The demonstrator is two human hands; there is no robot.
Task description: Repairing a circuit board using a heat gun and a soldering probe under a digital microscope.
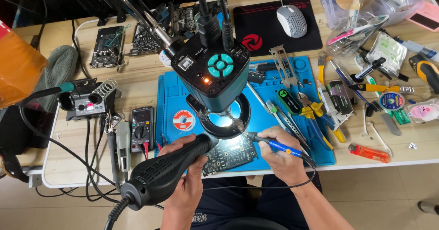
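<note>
The left hand point(185, 166) is wrapped in a full closed grip around the black hot-air gun point(167, 171), whose nozzle end points up and inward toward the lit area under the microscope camera point(211, 70); its cable point(115, 211) trails off toward the lower left. The right hand point(281, 152) holds the blue-handled soldering iron point(273, 144) in a closed pen-style grip, with the tip directed left toward the same lit spot. The dark circuit board point(230, 153) lies flat on the blue work mat point(283, 120) at the near edge of the desk point(379, 166), between the two hands and partly under the ring light point(226, 120) of the microscope. Whether either tool tip touches the board cannot be determined. Left of the mat sit a multimeter point(142, 128) and a soldering station point(88, 103). A solder reel point(184, 120) lies on the mat's left part. Right of the right hand, yellow-handled pliers point(318, 116) lie on the mat, and an orange lighter point(368, 153) lies on the desk beyond. A grey mouse point(291, 21) rests on a black mouse pad point(270, 29) at the far side.
</note>
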